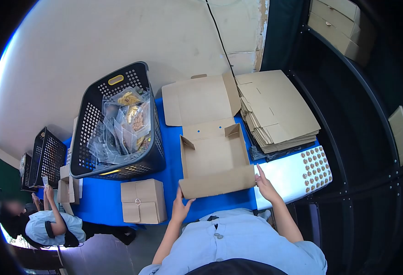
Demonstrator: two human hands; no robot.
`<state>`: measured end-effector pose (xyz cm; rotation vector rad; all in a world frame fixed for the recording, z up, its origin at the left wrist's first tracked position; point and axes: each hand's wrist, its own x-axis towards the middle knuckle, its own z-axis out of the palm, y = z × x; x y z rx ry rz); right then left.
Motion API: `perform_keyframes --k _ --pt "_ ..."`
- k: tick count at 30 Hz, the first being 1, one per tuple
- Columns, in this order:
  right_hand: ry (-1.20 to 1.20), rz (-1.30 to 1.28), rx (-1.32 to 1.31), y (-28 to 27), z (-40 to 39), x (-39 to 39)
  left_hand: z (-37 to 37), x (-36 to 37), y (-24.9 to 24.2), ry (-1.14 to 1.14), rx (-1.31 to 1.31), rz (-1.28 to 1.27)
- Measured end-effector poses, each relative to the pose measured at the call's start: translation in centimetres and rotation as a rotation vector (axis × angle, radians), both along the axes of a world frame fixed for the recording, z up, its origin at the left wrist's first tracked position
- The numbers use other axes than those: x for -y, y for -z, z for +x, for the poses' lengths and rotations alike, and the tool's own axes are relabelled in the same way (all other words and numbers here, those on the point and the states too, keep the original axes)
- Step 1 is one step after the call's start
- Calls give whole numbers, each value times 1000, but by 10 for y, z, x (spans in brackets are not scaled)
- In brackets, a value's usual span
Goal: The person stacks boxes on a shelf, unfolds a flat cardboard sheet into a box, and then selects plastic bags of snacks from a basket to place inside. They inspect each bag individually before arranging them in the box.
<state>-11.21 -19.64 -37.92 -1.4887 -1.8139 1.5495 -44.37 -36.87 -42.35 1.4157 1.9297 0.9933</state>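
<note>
An open cardboard box [213, 158] lies in front of me on the blue cloth, its lid [197, 103] folded back away from me. Its front panel [217, 182] stands raised along the near edge. My left hand [181, 208] grips the left end of that panel, thumb on the near face. At the right end, my right hand [266, 188] holds the panel's edge with its fingers along the side. A closed cardboard box [141, 200] with a round string clasp sits left of my left hand.
A dark perforated basket [158, 156] holds clear packets [125, 128]. Flat cardboard blanks [279, 107] are stacked at the back right, beside a sheet of round stickers [316, 169]. At far left, another person [54, 224] works near more baskets [47, 153].
</note>
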Motion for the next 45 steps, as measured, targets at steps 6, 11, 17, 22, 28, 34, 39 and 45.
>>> perform_keyframes --k 6,11,17,22,28,34,39,45 --pt "-306 507 585 -1 -21 19 17 -14 -20 20 -85 7" --pt "-701 862 767 6 -48 18 51 -37 -30 183 -841 -316" --pt "-748 432 655 36 -76 -7 33 -71 19 415 -509 -450" --pt "-807 359 716 39 -73 -5 31 -62 24 449 -497 -419" --pt "-609 67 141 -2 -56 9 23 -30 -8 552 -189 -514" --pt "-123 790 279 -5 -35 4 -16 -6 -35 -183 201 -18" --pt "-5 809 488 22 -34 -2 -2 -1 -7 -98 -33 -43" --pt "13 388 194 20 -51 -7 8 -22 14 -67 -22 -26"
